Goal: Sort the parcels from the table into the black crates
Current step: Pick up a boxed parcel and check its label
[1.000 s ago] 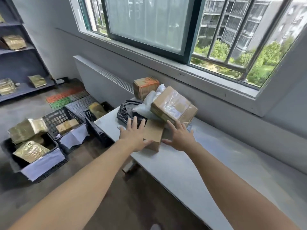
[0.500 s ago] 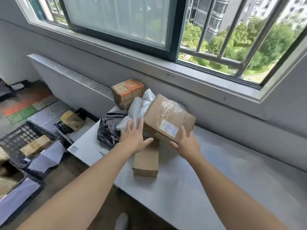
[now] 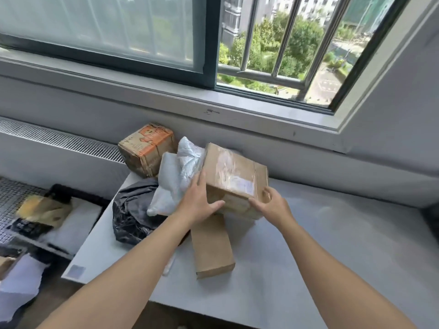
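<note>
The taped box (image 3: 235,179) is held between both hands. The left hand (image 3: 198,201) is pressed straight-fingered against its left side, with the thumb laid across the near face. The right hand (image 3: 270,205) is curled round its near right corner.

The box is propped at a tilt on the flat carton (image 3: 211,245) and the white bags (image 3: 177,176), near the left end of the table (image 3: 320,245).

Slipping is judged the chief risk, since glossy tape covers the top and the left palm only presses. The bags or the carton could also be dragged toward the table edge if the box is slid rather than lifted.

The box is seen as creased brown cardboard with a pale label near the right hand. A black crate (image 3: 78,193) is seen beside the table, to the left.
</note>
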{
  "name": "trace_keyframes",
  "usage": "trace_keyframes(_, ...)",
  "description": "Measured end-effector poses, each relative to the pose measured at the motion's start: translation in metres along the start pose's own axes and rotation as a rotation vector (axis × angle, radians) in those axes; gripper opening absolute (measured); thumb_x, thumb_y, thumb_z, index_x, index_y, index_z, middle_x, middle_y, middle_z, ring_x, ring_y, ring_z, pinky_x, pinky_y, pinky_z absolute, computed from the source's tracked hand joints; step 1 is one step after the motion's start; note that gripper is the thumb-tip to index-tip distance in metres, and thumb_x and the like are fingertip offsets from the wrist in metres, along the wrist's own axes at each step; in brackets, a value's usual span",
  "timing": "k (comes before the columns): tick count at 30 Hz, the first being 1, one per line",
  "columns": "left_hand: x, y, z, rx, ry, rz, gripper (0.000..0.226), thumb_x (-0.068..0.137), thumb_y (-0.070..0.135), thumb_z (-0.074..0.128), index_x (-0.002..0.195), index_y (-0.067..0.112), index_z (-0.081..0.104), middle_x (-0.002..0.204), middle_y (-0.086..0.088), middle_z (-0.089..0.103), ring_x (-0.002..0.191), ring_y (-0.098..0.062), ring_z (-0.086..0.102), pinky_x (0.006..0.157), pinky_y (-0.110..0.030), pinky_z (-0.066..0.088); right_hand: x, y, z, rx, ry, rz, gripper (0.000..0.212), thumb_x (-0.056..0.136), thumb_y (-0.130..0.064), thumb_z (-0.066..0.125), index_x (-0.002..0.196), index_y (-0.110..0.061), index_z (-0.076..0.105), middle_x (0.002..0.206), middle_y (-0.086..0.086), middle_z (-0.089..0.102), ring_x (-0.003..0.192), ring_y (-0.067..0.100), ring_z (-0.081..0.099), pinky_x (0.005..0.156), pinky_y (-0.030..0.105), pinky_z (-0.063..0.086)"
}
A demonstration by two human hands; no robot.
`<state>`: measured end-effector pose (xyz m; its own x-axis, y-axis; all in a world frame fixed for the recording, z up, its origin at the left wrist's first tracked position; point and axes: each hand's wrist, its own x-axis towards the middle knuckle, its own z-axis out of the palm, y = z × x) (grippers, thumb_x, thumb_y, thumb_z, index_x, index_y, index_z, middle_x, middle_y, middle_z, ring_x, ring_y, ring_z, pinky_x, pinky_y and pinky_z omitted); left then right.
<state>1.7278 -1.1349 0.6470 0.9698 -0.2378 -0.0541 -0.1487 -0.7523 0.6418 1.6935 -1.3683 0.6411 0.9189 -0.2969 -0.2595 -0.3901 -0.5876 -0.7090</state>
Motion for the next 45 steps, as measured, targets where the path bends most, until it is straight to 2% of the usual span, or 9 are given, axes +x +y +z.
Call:
trace_keyframes(5,0.007,0.031,-0.011,-0.146,0.116,0.148,0.121,0.070,0.030,0.087,0.158,0.018,0.005,0.161,-0.010,0.015,0.149,-0.023,0.016,0.119,-0.041,0.025,0.000,-0.016,-0.040,0.090,0.189,-0.029,0.060,0.083,-0.048,0.072,0.134,-0.022,0.055,0.128,0.002,0.061,0.128,0.026,0.045,0.104,0.039,0.042)
trace_keyframes(11,0.009,0.059,-0.013,0.018,0.152,0.215,0.121,0.066,0.029,0.089,0.157,0.029,0.009,0.159,-0.012,0.008,0.145,-0.032,0.018,0.117,-0.044,0.025,0.000,-0.031,-0.086,0.115,0.307,-0.098,0.046,0.089,-0.047,0.065,0.126,-0.019,0.060,0.120,0.007,0.063,0.124,0.027,0.046,0.101,0.035,0.042)
trace_keyframes(16,0.018,0.076,-0.033,-0.027,0.192,0.251,0.109,0.068,0.042,0.088,0.155,0.027,0.025,0.155,-0.009,0.027,0.137,-0.031,0.032,0.115,-0.041,0.027,0.001,-0.027,-0.118,0.103,0.214,-0.211,0.044,0.093,-0.044,0.059,0.133,-0.027,0.053,0.122,0.006,0.059,0.120,0.023,0.047,0.100,0.036,0.043)
trace_keyframes(20,0.026,0.086,-0.052,-0.172,0.220,0.185,0.094,0.066,0.068,0.076,0.144,0.025,0.044,0.135,-0.004,0.055,0.120,-0.025,0.049,0.103,-0.040,0.042,0.001,-0.028,-0.138,0.207,0.126,-0.271,0.052,0.092,-0.055,0.055,0.138,-0.032,0.046,0.134,0.004,0.051,0.122,0.018,0.049,0.095,0.030,0.041)
trace_keyframes(24,0.030,0.096,-0.058,-0.374,0.207,0.087,0.091,0.061,0.072,0.069,0.137,0.026,0.049,0.125,0.005,0.058,0.111,-0.013,0.054,0.090,-0.028,0.045,-0.003,-0.034,-0.146,0.265,0.076,-0.298,0.067,0.074,-0.080,0.048,0.132,-0.048,0.044,0.133,-0.003,0.051,0.121,0.017,0.051,0.098,0.033,0.044)
trace_keyframes(28,0.032,0.103,-0.059,-0.419,0.196,0.052,0.089,0.062,0.075,0.069,0.134,0.026,0.051,0.117,0.007,0.060,0.106,-0.012,0.056,0.083,-0.026,0.045,-0.004,-0.033,-0.151,0.301,0.052,-0.305,0.069,0.069,-0.084,0.052,0.130,-0.055,0.040,0.136,-0.006,0.045,0.125,0.018,0.047,0.101,0.039,0.045)
trace_keyframes(36,0.035,0.110,-0.055,-0.570,0.182,0.023,0.088,0.069,0.071,0.071,0.140,0.027,0.042,0.127,0.005,0.060,0.117,-0.015,0.056,0.097,-0.037,0.049,0.003,-0.045,-0.156,0.331,0.239,-0.261,0.079,0.079,-0.080,0.047,0.140,-0.029,0.045,0.123,-0.009,0.050,0.113,0.013,0.047,0.087,0.032,0.036)
trace_keyframes(39,0.036,0.109,-0.054,-0.672,0.103,0.033,0.088,0.067,0.067,0.074,0.140,0.030,0.042,0.117,0.013,0.064,0.106,-0.006,0.062,0.082,-0.029,0.053,0.004,-0.043,-0.157,0.369,0.291,-0.211,0.084,0.078,-0.082,0.044,0.140,-0.025,0.045,0.123,-0.011,0.049,0.113,0.012,0.045,0.090,0.034,0.038)
trace_keyframes(45,0.044,0.113,-0.056,-0.645,-0.004,0.030,0.084,0.059,0.064,0.080,0.132,0.032,0.053,0.115,0.011,0.068,0.103,-0.011,0.067,0.083,-0.033,0.056,0.012,-0.025,-0.165,0.460,0.193,-0.121,0.050,0.087,-0.069,0.052,0.111,-0.026,0.058,0.113,0.000,0.066,0.107,0.021,0.063,0.093,0.042,0.052)
